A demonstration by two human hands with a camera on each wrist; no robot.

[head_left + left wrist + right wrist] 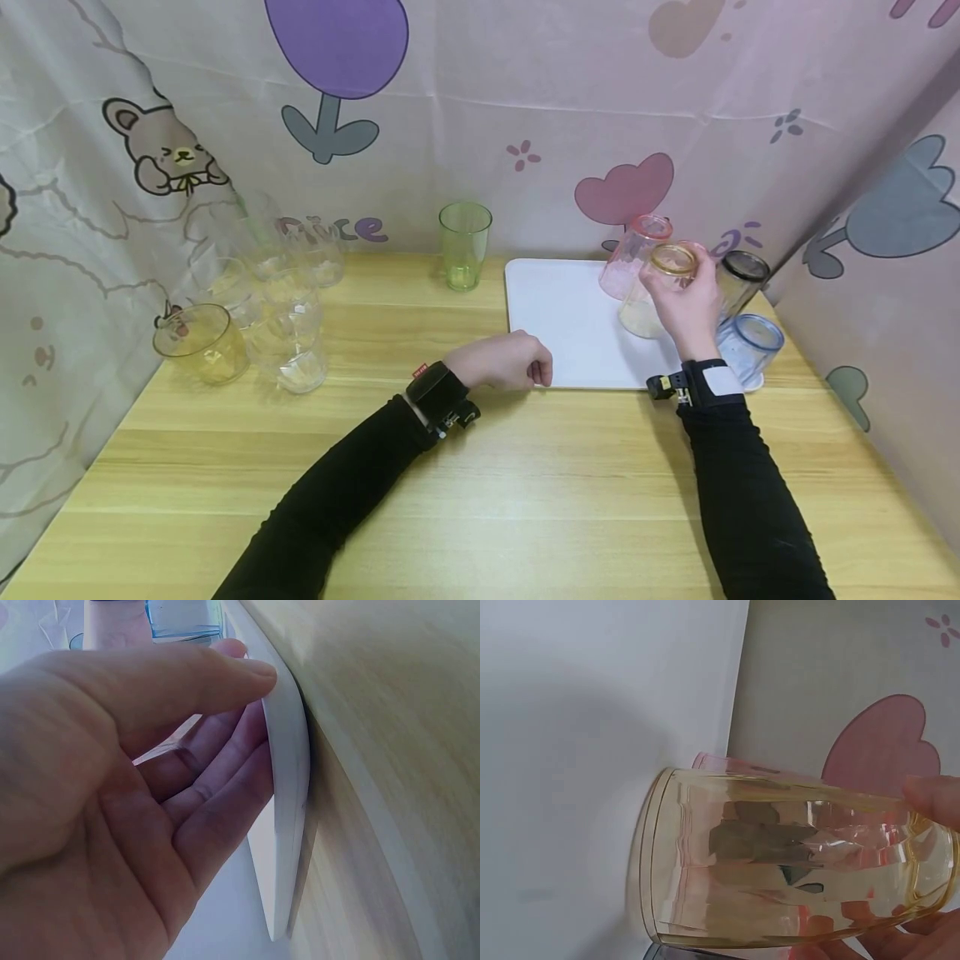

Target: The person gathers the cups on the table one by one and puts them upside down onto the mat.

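My right hand (692, 304) grips a yellow drinking glass (640, 312) by its thick base. The glass is upside down, its wide rim (646, 855) right at the surface of a white tray (562, 321). Thumb and fingertips sit around the base in the right wrist view. Close by on the tray are a pink glass (625, 265) behind, a dark grey glass (742, 279) to the right and a blue glass (750, 343) nearer the front. At the tray's front left edge, my left hand (504, 362) holds the rim (289, 750) between curled fingers and thumb.
Behind the tray's left side stands an upright green glass (463, 246). Several clear glasses (300, 367) cluster on the wooden table's left, beside a wide amber cup (202, 346). Patterned curtains (480, 100) enclose the table's back and sides.
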